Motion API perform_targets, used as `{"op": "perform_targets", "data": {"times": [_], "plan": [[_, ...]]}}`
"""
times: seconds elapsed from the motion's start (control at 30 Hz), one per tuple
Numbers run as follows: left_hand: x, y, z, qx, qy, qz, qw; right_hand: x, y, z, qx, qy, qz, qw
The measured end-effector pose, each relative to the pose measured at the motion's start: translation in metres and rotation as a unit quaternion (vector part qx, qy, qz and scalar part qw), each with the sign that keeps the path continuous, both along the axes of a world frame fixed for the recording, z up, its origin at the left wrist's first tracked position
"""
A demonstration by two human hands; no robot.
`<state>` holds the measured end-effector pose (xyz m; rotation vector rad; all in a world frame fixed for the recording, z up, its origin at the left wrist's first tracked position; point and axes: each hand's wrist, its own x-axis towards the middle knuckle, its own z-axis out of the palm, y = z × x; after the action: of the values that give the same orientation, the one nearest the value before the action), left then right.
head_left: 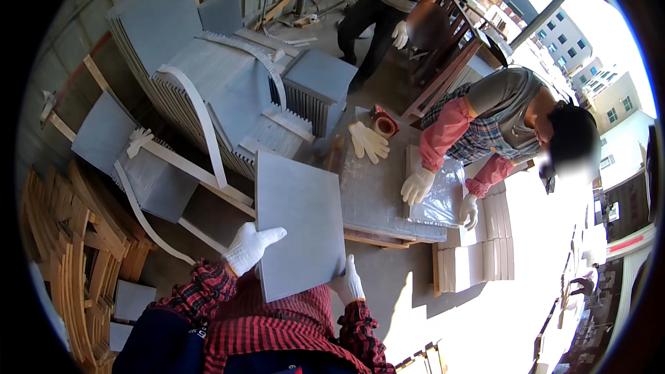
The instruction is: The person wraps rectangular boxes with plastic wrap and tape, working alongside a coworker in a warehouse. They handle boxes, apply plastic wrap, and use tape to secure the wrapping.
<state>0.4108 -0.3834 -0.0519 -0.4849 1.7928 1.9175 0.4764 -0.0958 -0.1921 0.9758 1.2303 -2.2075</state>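
I hold a square grey tile (298, 225) up in front of my chest with both gloved hands. My left hand (251, 247) grips its left lower edge; my right hand (348, 282) holds its lower right corner. Beyond the tile lies a low table with a grey slab (370, 194) on it. A co-worker in pink sleeves leans over the slab's right end, one gloved hand (417, 185) on clear plastic wrap (443, 197).
Stacks of grey tiles strapped with white bands (228, 104) stand at left. A spare pair of white gloves (367, 142) and a red tape roll (382, 125) lie on the slab. Wooden slats (66, 249) pile at far left. Another person stands at the back.
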Motion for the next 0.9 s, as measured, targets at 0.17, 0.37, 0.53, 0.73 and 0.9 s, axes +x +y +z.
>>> {"op": "perform_targets", "data": {"times": [0.17, 0.37, 0.53, 0.73, 0.9], "plan": [[-0.039, 0.062, -0.007, -0.006, -0.012, 0.032, 0.999, -0.058, 0.08, -0.038, 0.211, -0.01, 0.333, 0.919], [-0.069, 0.132, 0.003, -0.131, -0.064, 0.073, 0.987, -0.171, 0.161, 0.014, 0.286, 0.081, 0.412, 0.861], [-0.091, 0.171, 0.034, -0.131, -0.111, 0.103, 0.98, -0.3, 0.165, -0.01, 0.459, 0.33, 0.372, 0.736], [-0.115, 0.208, 0.03, -0.146, -0.152, 0.122, 0.97, -0.413, 0.117, -0.04, 0.521, 0.402, 0.34, 0.673], [-0.133, 0.213, 0.031, -0.21, -0.163, 0.108, 0.958, -0.442, 0.116, -0.094, 0.623, 0.454, 0.336, 0.542]]}}
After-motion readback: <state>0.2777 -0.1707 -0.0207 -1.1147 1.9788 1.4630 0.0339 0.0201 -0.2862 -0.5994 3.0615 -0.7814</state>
